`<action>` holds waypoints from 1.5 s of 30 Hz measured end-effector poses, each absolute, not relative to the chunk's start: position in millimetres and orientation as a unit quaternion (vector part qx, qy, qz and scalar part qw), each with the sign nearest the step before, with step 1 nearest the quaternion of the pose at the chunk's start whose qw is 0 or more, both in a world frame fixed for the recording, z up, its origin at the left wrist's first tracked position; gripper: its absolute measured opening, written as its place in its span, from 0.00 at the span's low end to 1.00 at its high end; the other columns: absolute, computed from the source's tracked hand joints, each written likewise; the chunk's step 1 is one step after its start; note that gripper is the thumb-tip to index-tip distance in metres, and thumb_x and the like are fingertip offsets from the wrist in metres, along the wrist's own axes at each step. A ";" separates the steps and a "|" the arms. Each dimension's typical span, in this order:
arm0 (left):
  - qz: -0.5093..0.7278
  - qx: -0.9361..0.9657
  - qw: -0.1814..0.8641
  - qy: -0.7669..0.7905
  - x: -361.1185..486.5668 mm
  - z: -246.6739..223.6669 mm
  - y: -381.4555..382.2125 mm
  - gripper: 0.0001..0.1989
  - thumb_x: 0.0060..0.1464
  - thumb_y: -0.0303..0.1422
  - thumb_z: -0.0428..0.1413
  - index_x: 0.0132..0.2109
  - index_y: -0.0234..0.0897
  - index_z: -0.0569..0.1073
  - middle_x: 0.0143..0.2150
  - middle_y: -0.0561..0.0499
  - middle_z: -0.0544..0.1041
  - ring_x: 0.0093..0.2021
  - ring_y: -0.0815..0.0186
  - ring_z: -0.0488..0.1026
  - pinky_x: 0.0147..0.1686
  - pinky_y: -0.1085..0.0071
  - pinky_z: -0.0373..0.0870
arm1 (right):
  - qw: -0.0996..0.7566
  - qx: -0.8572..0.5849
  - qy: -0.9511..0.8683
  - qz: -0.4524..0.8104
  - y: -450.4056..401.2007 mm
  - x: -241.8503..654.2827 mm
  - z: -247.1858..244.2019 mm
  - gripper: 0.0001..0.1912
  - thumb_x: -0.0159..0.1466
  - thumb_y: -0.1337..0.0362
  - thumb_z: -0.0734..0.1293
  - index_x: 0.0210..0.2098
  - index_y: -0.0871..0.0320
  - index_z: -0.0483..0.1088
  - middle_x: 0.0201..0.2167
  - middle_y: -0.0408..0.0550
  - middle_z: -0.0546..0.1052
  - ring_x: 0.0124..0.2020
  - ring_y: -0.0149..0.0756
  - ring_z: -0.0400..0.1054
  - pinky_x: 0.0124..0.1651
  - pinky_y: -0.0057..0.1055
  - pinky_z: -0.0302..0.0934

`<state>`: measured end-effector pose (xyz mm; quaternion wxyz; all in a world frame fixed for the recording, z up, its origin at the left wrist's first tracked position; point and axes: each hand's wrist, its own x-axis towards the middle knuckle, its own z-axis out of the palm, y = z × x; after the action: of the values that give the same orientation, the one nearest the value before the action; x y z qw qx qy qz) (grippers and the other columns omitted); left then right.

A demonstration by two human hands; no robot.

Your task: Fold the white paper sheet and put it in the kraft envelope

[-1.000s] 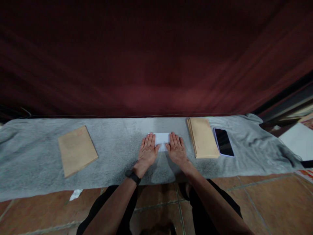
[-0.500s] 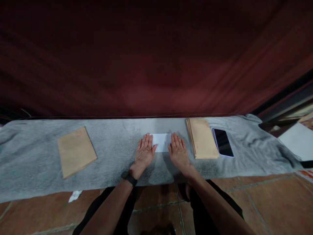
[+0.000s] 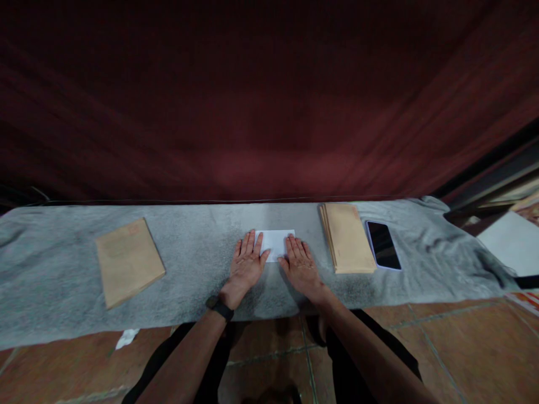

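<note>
Both palms down, fingers extended: left hand (image 3: pixel 246 266) and right hand (image 3: pixel 300 270) rest apart | white rectangular paper sheet (image 3: pixel 275 241) lies between, partly beneath them, on fuzzy grey cloth (image 3: pixel 193 241) | light, even pressure likely keeps it flat

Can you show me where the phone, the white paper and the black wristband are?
Phone (image 3: pixel 384 246), head view: on its dark screen.
White paper (image 3: pixel 274 244), head view: on its uncovered middle.
Black wristband (image 3: pixel 223 309), head view: on its strap.
</note>
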<state>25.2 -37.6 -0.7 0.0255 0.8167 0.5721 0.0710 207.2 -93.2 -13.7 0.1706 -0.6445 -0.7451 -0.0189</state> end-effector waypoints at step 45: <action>0.436 0.399 0.650 0.478 22.6 40.4 -29.5 0.35 0.56 0.40 0.61 0.68 0.39 0.61 0.56 0.41 0.76 0.53 0.59 0.76 0.48 0.65 0.75 | 0.534 -0.539 -0.504 0.414 -60.8 182.6 35.7 0.33 0.75 0.48 0.45 0.62 0.64 0.64 0.54 0.59 0.77 0.52 0.44 0.75 0.51 0.39 0.72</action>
<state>22.6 -29.5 40.4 0.6495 0.3990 0.4782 0.4362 182.6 -60.8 35.7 0.5340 -0.5387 -0.5036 0.4136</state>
